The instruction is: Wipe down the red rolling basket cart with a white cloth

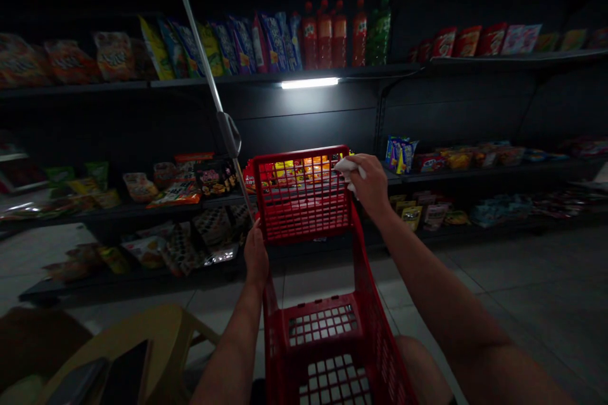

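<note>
A red plastic shopping basket [304, 202] stands tilted up in front of me, its far end wall raised and its long side running back toward my lap. My left hand [255, 254] grips the left edge of the basket near its far corner, fingers closed on the rim. My right hand [367, 181] rests on the top right corner of the far wall, closed on a crumpled white cloth [348, 167] pressed against the rim.
Dark store shelves [304, 76] hold snack bags and orange drink bottles [332, 31], lit by a strip light [310, 83]. A metal pole [209, 76] leans across the left. A tan plastic stool [142, 342] with a dark phone on it sits lower left. Grey tiled floor lies to the right.
</note>
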`<state>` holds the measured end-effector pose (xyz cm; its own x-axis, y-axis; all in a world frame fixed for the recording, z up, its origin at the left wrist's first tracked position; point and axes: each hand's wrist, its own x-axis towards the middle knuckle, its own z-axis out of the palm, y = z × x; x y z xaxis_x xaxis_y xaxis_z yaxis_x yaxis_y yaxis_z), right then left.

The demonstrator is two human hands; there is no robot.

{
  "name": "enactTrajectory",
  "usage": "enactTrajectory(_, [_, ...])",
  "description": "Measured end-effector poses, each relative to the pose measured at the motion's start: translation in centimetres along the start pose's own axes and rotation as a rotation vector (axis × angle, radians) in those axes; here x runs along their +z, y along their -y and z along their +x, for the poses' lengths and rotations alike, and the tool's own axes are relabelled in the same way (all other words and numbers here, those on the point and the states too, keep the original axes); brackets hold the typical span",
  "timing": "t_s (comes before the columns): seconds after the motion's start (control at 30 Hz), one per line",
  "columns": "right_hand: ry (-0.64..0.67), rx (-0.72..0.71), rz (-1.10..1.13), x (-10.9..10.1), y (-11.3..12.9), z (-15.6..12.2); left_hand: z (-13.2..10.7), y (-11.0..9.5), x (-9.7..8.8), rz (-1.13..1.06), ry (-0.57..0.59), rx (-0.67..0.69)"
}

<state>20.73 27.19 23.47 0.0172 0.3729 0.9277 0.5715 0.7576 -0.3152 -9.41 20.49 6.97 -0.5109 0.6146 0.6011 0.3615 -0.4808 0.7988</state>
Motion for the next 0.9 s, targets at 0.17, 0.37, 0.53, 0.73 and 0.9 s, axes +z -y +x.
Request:
enactTrajectory(0.17, [0.149,0.115,-0.003,1.4,-1.9,-8.0,0.0,0.1,-0.2,0.066,0.001,0.025])
enactTrajectory(0.37, [0.521,0.269,0.005,0.9,-4.2,-13.1,0.0,0.0,0.0,0.044,-0.006,0.036])
enactTrajectory(0.53, [-0.143,0.182,0.095,-0.9,-0.2,-4.0,-0.1,0.2,0.1,0.029,0.007,0.034])
enactTrajectory(0.73, [0.001,-0.047,0.000,5.0,7.4,-0.6,-0.2,0.7,0.2,-0.069,-0.006,-0.006])
enactTrajectory(0.9, [0.448,-0.312,-0.006,12.5,11.5,-6.6,0.3,1.1,0.1,-0.150,0.015,-0.074])
